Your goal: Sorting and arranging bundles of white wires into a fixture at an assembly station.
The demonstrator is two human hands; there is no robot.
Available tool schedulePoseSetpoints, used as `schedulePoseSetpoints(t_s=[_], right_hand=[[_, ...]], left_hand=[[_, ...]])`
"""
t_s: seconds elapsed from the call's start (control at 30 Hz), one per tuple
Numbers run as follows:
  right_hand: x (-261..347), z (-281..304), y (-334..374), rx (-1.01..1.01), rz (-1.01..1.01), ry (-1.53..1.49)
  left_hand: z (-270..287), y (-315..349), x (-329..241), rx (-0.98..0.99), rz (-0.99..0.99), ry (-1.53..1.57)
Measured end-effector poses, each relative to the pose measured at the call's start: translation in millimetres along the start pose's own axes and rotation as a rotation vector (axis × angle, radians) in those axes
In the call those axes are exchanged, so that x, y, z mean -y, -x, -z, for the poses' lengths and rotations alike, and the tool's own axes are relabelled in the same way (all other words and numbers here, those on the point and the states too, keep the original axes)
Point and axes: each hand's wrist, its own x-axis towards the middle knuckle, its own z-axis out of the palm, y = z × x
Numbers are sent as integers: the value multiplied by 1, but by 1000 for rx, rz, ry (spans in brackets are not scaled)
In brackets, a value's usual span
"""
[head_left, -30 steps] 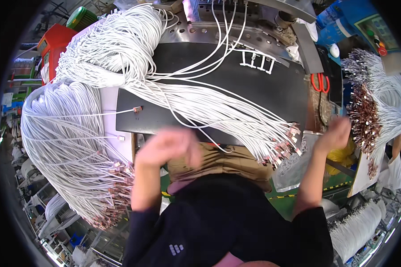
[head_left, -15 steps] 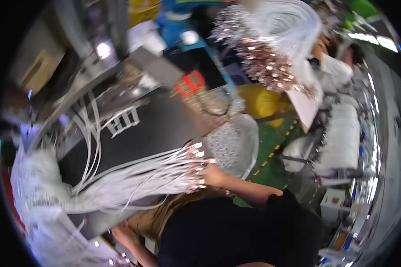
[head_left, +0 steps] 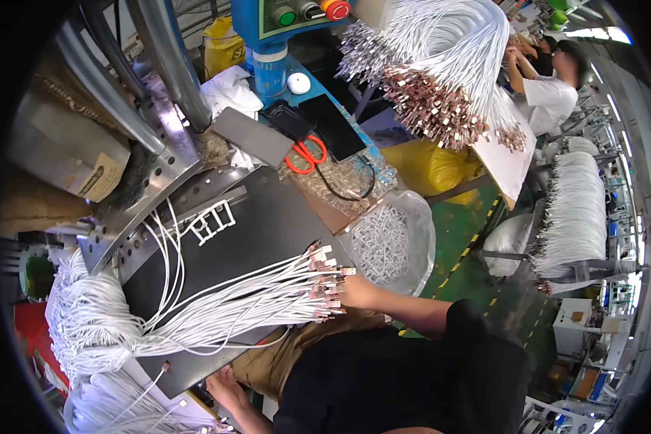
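Note:
A thick bundle of white cables (head_left: 224, 307) stretches over the dark worktop (head_left: 267, 210), its metal-tipped connectors gathered at the right end. My right hand (head_left: 356, 291) is up against those connectors. They cover its fingers, so its grip is hidden. Down at the worktop's near edge, my left hand (head_left: 226, 387) rests beside my leg, fingers loosely apart and nothing visible in them. A white branched plastic piece (head_left: 213, 222) lies on the worktop behind the bundle.
Coiled white cables (head_left: 94, 318) pile up at the left, below a curved metal machine plate (head_left: 141, 199). Beyond the worktop are red-handled scissors (head_left: 307, 154) and a clear bag of small white pieces (head_left: 383, 242). More cables (head_left: 448, 79) hang at the back; a person (head_left: 550, 87) works there.
My view has turned slightly and sharpened, shifting the scene within the picture. My right hand stays by the connectors and my left by the worktop edge.

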Motion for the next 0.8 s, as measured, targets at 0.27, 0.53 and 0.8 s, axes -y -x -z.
schedulePoseSetpoints(t_s=[0.27, 0.53, 0.8], right_hand=[[30, 83, 6, 177, 251, -134], [181, 180, -13, -168, 707, -64], [213, 130, -99, -427, 1002, 315]], left_hand=[[-38, 39, 10, -33, -217, -603], [-187, 61, -100, 538, -1266, -1319], [-223, -7, -137, 873, -1094, -1426]])
